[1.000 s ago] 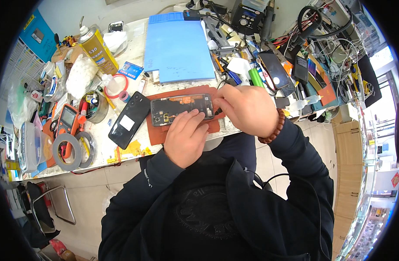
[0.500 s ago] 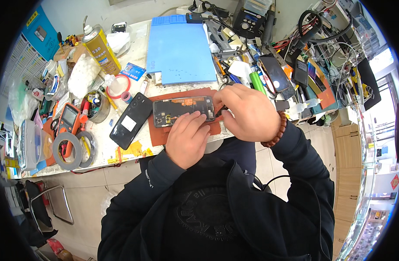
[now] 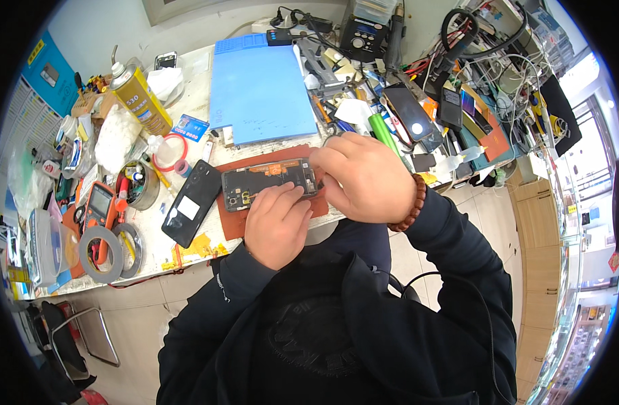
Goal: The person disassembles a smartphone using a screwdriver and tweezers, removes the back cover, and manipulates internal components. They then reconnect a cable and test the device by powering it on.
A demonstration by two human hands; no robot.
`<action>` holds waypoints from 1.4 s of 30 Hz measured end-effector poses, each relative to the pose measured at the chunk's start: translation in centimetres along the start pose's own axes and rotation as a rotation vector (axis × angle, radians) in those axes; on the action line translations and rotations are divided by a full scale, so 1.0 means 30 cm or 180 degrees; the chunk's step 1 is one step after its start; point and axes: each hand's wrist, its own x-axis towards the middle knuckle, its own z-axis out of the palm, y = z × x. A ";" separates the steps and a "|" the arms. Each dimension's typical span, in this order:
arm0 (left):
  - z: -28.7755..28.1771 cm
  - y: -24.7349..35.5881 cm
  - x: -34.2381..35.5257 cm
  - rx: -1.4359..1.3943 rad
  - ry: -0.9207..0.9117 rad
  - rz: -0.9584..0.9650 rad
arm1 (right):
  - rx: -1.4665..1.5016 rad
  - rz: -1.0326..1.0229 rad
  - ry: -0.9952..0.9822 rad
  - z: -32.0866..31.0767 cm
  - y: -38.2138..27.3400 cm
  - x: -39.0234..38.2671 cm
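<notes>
An opened phone body (image 3: 259,182), dark with its inner parts showing, lies on a red-brown mat (image 3: 236,223) at the bench's front edge. My left hand (image 3: 277,226) rests on the phone's lower right side, fingers pressing it down. My right hand (image 3: 367,179), with a bead bracelet on the wrist, is closed over the phone's right end; whatever its fingertips pinch is hidden. A black phone back cover (image 3: 191,202) lies just left of the mat.
A blue work mat (image 3: 259,91) lies behind the phone. A yellow spray can (image 3: 139,98), tape rolls (image 3: 105,253), an orange multimeter (image 3: 97,206) and a red tape ring (image 3: 167,152) crowd the left. More phones (image 3: 407,111), tools and cables fill the right.
Both hands stay on the opened phone; my left fingers have shifted slightly along its lower edge. The view has tilted a little.
</notes>
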 end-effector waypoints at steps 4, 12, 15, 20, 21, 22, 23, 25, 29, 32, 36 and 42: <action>-0.002 -0.008 0.017 -0.0051 0.0019 0.0049 | -0.0106 0.0252 -0.0223 -0.006 0.001 -0.015; -0.010 -0.023 0.077 -0.0175 -0.0162 -0.0126 | 0.0278 0.0507 -0.0117 0.010 0.005 -0.038; -0.004 -0.020 0.098 -0.0115 -0.0120 -0.0202 | 0.0444 0.0387 0.0160 0.009 0.005 -0.044; 0.014 -0.030 0.114 -0.0110 -0.0212 -0.0159 | 0.0604 0.0422 0.0238 0.005 0.002 -0.046; 0.015 -0.037 0.119 -0.0106 -0.0190 -0.0110 | 0.0650 0.0440 0.0235 0.002 0.003 -0.047; 0.014 -0.049 0.129 -0.0102 -0.0171 -0.0060 | 0.0683 0.0449 0.0407 -0.001 0.003 -0.048; 0.006 -0.070 0.143 0.0002 -0.0355 -0.0089 | 0.0725 0.0471 0.0556 -0.009 0.004 -0.053; -0.017 -0.136 0.185 0.0200 -0.0726 -0.0164 | 0.0768 0.0592 0.0659 -0.024 0.008 -0.065; -0.039 -0.353 0.327 0.0913 -0.0872 -0.0538 | 0.0943 0.0718 0.0773 -0.023 0.000 -0.092; -0.029 -0.469 0.357 0.1225 -0.1101 -0.0709 | 0.1042 0.0756 0.0814 -0.009 -0.003 -0.110; -0.014 -0.506 0.345 0.1264 -0.0943 -0.0625 | 0.1010 0.0816 0.0797 0.004 0.003 -0.137; -0.094 -0.356 0.329 0.0807 -0.0575 -0.0286 | 0.1199 0.0827 0.0687 0.032 0.013 -0.150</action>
